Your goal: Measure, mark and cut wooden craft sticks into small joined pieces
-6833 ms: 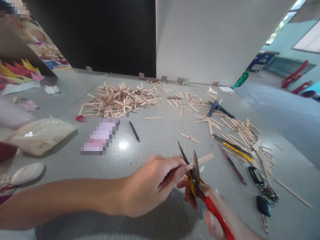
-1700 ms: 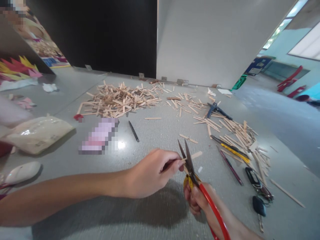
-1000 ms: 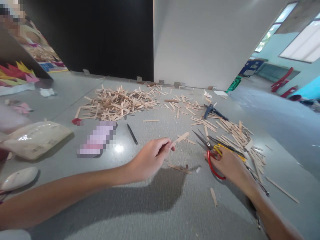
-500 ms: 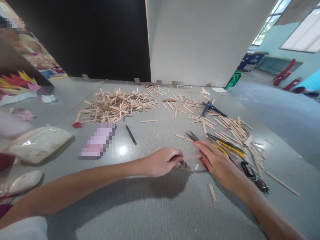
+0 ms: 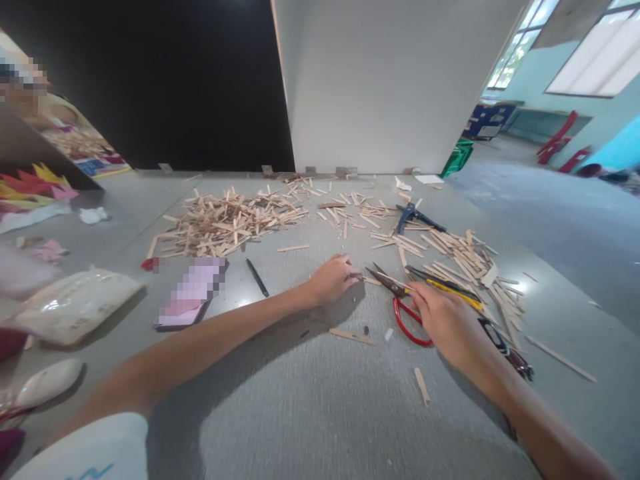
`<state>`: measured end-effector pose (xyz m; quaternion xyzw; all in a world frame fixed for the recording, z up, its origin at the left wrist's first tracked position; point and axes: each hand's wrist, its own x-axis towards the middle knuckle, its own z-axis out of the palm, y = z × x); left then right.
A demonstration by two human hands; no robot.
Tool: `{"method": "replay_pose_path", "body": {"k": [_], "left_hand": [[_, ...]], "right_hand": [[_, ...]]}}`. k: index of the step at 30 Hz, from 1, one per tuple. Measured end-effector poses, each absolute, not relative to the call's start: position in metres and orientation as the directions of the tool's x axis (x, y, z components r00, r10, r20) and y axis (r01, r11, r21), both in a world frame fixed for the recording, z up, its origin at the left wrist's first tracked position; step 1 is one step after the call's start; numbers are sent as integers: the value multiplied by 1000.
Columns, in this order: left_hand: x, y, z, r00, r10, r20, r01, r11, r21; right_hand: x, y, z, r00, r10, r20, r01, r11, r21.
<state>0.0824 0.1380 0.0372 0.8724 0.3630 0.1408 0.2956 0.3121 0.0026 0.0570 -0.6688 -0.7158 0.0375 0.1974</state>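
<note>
My left hand [image 5: 334, 279] is closed, its fingertips at the end of a flat wooden stick [image 5: 371, 281] beside the scissor tips; what lies between them is hidden. My right hand [image 5: 443, 317] pinches a thin wooden stick [image 5: 391, 279] that slants over the blades of the red-handled scissors [image 5: 411, 328]. Those scissors lie on the grey table with their blades toward my left hand. Below the hands are a flat stick with a dark mark [image 5: 352, 337], a small white piece [image 5: 389, 334] and a notched short stick [image 5: 421, 387].
Behind the hands lies a big stick pile [image 5: 235, 220]. Blue pliers [image 5: 419, 219], a yellow cutter [image 5: 450, 291] and more sticks [image 5: 467, 260] are on the right. A phone [image 5: 193, 293], pen [image 5: 257, 277] and plastic bag [image 5: 75, 305] lie left. Upright boards [image 5: 390, 87] stand behind.
Both hands have come apart from the stick area near the front; my left hand moved forward to another stick. My right hand shifted right, uncovering the scissor handles, with a stick in its fingers.
</note>
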Motion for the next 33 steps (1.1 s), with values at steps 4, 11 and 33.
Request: {"method": "replay_pose_path", "body": {"k": [4,11,33], "left_hand": [[80,136,31,712,702,17,564,-585,583],[55,121,33,624,781,-21,601,-462,652],[19,65,60,528,849,-10,396,-236,888]], "right_hand": [[309,4,59,2,981,193,929,70,-363],[306,0,49,-80,994,75,960,97,-262],[266,-22,52,-122,985,118,689,170,-705]]}}
